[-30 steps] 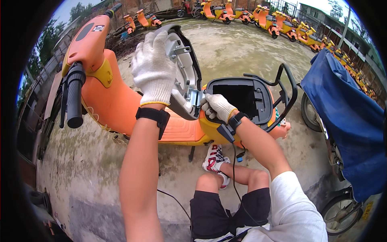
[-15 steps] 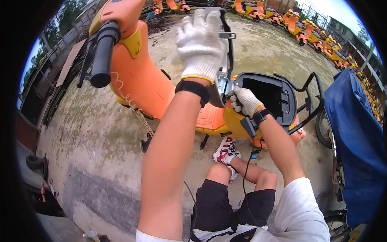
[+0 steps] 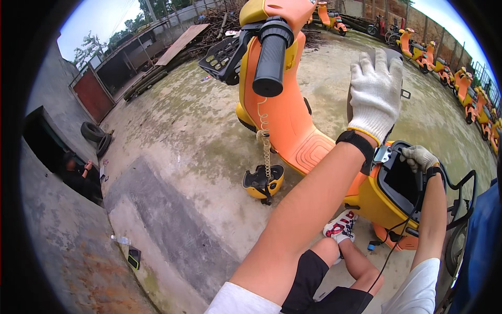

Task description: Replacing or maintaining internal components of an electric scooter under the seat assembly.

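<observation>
**Left hand flat on the raised seat, right hand at the compartment rim**

The view is swinging leftward compared with half a second ago, so the orange scooter (image 3: 293, 131) is sliding toward the right and its black handlebar grip (image 3: 272, 57) is now sitting top centre, with the yellow helmet (image 3: 263, 181) dangling on a coiled cord coming into sight beside the footboard.

The scooter is standing across the concrete yard (image 3: 172, 172), nose toward the far wall. Its seat (image 3: 349, 102) is tipped upright on its hinge, long axis running up and down. The left hand (image 3: 375, 97), in a white knit glove, is pressing flat against that seat, fingers spread apart and pointing up, nothing clamped between them.

Below and to the right, the open under-seat compartment (image 3: 402, 180) is gaping dark. The right hand (image 3: 418, 157), also gloved, is resting at its far rim, fingers curled together; whether they are pinching anything I cannot tell. This hand is the nearer one to the compartment. A thin black cable (image 3: 397, 235) is trailing down from it.
</observation>
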